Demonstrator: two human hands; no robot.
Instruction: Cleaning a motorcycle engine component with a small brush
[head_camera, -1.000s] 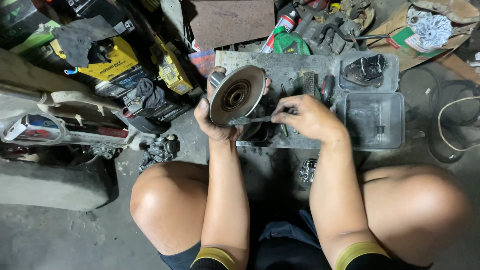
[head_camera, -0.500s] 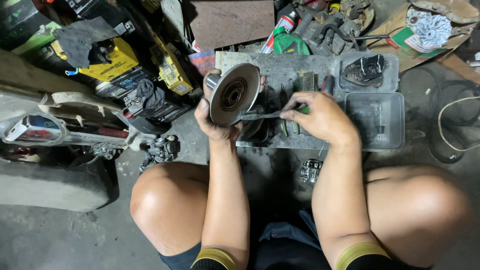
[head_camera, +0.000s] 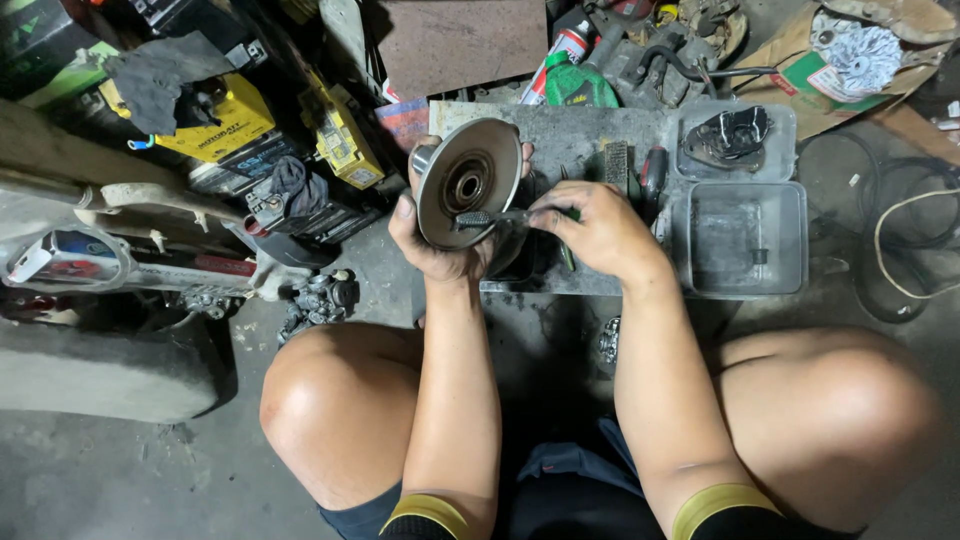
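Cluttered workshop floor (head_camera: 120, 480) — left hand (head_camera: 440, 245) grips a metal pulley disc (head_camera: 468, 182), right hand (head_camera: 592, 230) pinches a small brush (head_camera: 490, 218) against it.

Grey metal disc (head_camera: 468, 184), yellow batteries (head_camera: 225, 125), green bottle (head_camera: 580, 88).

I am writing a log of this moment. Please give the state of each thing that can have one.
left hand: holds the metal disc, tilted up
metal disc: held, face toward camera
right hand: grips the small brush
small brush: bristles against the disc
clear tray: holds one small part
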